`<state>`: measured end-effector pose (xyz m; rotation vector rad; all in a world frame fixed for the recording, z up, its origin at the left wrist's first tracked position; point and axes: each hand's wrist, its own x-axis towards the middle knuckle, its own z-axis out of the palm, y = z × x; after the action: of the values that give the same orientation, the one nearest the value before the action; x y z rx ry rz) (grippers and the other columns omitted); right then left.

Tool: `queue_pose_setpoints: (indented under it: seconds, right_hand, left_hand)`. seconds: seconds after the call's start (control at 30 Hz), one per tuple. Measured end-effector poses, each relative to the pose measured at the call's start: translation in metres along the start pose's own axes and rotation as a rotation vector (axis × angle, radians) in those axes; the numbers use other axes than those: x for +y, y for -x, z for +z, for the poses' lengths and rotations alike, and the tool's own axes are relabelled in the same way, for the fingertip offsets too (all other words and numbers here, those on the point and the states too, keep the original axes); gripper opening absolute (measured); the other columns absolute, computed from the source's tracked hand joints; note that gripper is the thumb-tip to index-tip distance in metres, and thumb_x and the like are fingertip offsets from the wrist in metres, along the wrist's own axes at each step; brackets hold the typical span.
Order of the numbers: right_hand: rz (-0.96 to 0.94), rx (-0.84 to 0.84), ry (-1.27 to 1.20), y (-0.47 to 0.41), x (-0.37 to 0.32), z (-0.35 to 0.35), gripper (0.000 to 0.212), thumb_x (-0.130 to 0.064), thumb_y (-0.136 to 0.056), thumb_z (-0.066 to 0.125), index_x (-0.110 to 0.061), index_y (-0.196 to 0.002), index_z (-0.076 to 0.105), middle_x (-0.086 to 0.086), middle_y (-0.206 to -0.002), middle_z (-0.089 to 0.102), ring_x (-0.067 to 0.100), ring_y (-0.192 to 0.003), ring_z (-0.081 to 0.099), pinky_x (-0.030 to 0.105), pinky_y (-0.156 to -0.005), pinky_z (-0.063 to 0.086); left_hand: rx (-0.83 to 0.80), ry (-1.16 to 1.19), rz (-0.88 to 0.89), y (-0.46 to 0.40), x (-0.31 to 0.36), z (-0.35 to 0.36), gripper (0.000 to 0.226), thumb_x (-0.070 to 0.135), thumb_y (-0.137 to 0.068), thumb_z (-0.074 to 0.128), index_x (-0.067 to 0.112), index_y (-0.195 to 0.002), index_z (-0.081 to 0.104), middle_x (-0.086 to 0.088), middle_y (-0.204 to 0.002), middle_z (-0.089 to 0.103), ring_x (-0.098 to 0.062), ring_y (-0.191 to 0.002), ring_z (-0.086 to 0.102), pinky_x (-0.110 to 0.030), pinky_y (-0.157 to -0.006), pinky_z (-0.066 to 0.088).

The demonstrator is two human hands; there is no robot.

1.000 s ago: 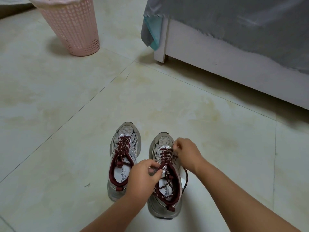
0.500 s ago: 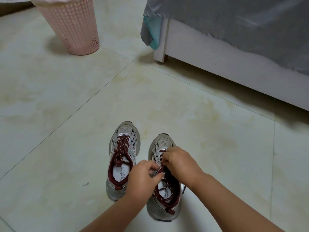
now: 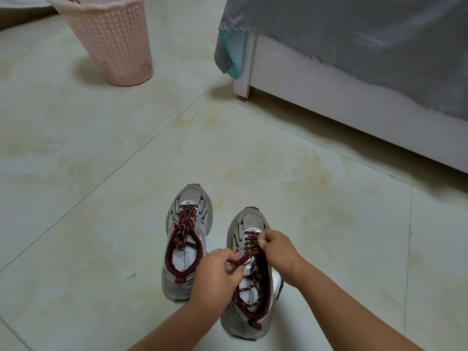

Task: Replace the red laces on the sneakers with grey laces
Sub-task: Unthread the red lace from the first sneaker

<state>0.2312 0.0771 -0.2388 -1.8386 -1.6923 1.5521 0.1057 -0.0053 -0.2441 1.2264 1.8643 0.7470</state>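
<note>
Two silver-grey sneakers with dark red trim stand side by side on the tiled floor, toes pointing away from me. The left sneaker [image 3: 187,239] keeps its red lace [image 3: 186,221] fully threaded. Over the right sneaker [image 3: 249,297], my left hand [image 3: 215,272] pinches a stretch of its red lace [image 3: 249,252] beside the tongue. My right hand [image 3: 274,249] pinches the same lace higher up, near the upper eyelets. Loose red lace lies inside the shoe's opening. No grey laces are in view.
A pink perforated plastic basket [image 3: 111,44] stands at the back left. A white bed frame [image 3: 329,102] draped with a grey sheet runs along the right, its leg near the centre top. Pale floor tiles [image 3: 88,160] spread around the shoes.
The right sneaker has shifted a little nearer to me than the left one. My right hand moved back from the tongue area to the right side of the lacing, drawing the red lace.
</note>
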Motion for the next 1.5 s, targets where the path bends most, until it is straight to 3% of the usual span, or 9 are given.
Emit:
queue_pose_setpoints:
  seconds: [0.17, 0.3, 0.53, 0.67, 0.8, 0.97, 1.2, 1.33, 1.5]
  right_hand:
    - [-0.18, -0.105, 0.222, 0.006, -0.015, -0.002, 0.018, -0.008, -0.087, 0.055, -0.018, -0.1, 0.061, 0.0, -0.092, 0.059, 0.016, -0.089, 0.054, 0.024, -0.079, 0.041]
    - [-0.225, -0.048, 0.457, 0.006, -0.013, 0.004, 0.015, -0.003, -0.081, 0.058, -0.015, -0.072, 0.062, -0.002, -0.074, 0.062, 0.016, -0.076, 0.058, 0.021, -0.063, 0.04]
    - [-0.054, 0.062, -0.017, 0.006, -0.002, 0.002, 0.034, -0.002, -0.09, 0.051, -0.019, -0.06, 0.046, -0.007, -0.062, 0.047, 0.006, -0.059, 0.041, 0.019, -0.058, 0.034]
    - [-0.192, -0.059, 0.138, 0.006, -0.009, 0.0, 0.008, -0.012, -0.085, 0.062, -0.016, -0.09, 0.066, -0.01, -0.078, 0.053, 0.008, -0.077, 0.05, 0.022, -0.077, 0.042]
    - [-0.213, 0.014, 0.325, 0.004, -0.011, 0.007, 0.008, -0.013, -0.083, 0.063, -0.013, -0.078, 0.068, -0.01, -0.072, 0.058, 0.009, -0.073, 0.053, 0.016, -0.059, 0.037]
    - [-0.029, 0.264, -0.159, -0.002, -0.011, -0.005, 0.021, -0.008, -0.089, 0.055, -0.011, -0.069, 0.056, -0.002, -0.064, 0.053, 0.011, -0.06, 0.047, 0.021, -0.056, 0.037]
    - [-0.121, 0.019, -0.064, 0.002, -0.01, -0.005, 0.003, -0.015, -0.084, 0.064, -0.014, -0.086, 0.065, -0.006, -0.07, 0.056, 0.011, -0.07, 0.052, 0.028, -0.076, 0.045]
    - [-0.168, -0.055, 0.102, 0.005, -0.01, 0.003, 0.018, -0.008, -0.078, 0.067, -0.015, -0.064, 0.059, -0.003, -0.06, 0.054, 0.014, -0.063, 0.049, 0.027, -0.067, 0.041]
    - [0.02, 0.085, -0.324, 0.006, -0.006, 0.003, 0.028, -0.001, -0.088, 0.054, -0.012, -0.063, 0.047, 0.008, -0.066, 0.049, 0.018, -0.065, 0.045, 0.03, -0.064, 0.04]
  left_hand:
    - [0.007, -0.045, 0.012, 0.003, 0.0, 0.0, 0.007, 0.015, -0.077, 0.07, 0.017, -0.082, 0.066, 0.008, -0.07, 0.057, -0.005, -0.064, 0.055, -0.009, -0.06, 0.04]
    - [0.0, -0.028, -0.019, 0.003, 0.001, -0.001, 0.008, 0.016, -0.076, 0.071, 0.02, -0.079, 0.065, 0.005, -0.071, 0.061, -0.008, -0.063, 0.058, -0.011, -0.058, 0.041]
    - [0.001, -0.033, -0.022, -0.003, 0.002, -0.001, 0.006, 0.017, -0.077, 0.069, 0.02, -0.08, 0.064, 0.003, -0.072, 0.063, -0.01, -0.064, 0.06, -0.017, -0.06, 0.045]
    - [-0.009, -0.055, -0.028, -0.005, 0.001, 0.0, 0.013, 0.023, -0.074, 0.072, 0.025, -0.077, 0.059, 0.006, -0.068, 0.059, -0.007, -0.063, 0.057, -0.021, -0.063, 0.045]
    - [-0.015, -0.119, 0.007, -0.007, 0.003, 0.001, 0.019, 0.028, -0.072, 0.074, 0.028, -0.076, 0.055, 0.013, -0.061, 0.046, 0.0, -0.058, 0.046, -0.008, -0.055, 0.034]
    - [-0.022, -0.08, -0.005, -0.006, 0.004, 0.001, 0.021, 0.02, -0.076, 0.07, 0.03, -0.068, 0.053, 0.013, -0.056, 0.051, 0.003, -0.049, 0.049, -0.005, -0.052, 0.039]
    - [-0.026, -0.005, -0.072, -0.008, 0.003, 0.004, 0.017, 0.021, -0.071, 0.075, 0.025, -0.069, 0.058, 0.008, -0.063, 0.061, -0.004, -0.055, 0.055, -0.022, -0.062, 0.05]
    - [-0.024, -0.002, -0.094, -0.009, 0.002, 0.005, 0.016, 0.021, -0.07, 0.076, 0.022, -0.071, 0.061, 0.005, -0.065, 0.062, -0.009, -0.057, 0.056, -0.028, -0.065, 0.052]
    - [-0.026, 0.017, -0.08, -0.008, 0.002, 0.005, 0.021, 0.019, -0.072, 0.074, 0.03, -0.066, 0.057, 0.006, -0.063, 0.064, -0.005, -0.055, 0.059, -0.026, -0.064, 0.054]
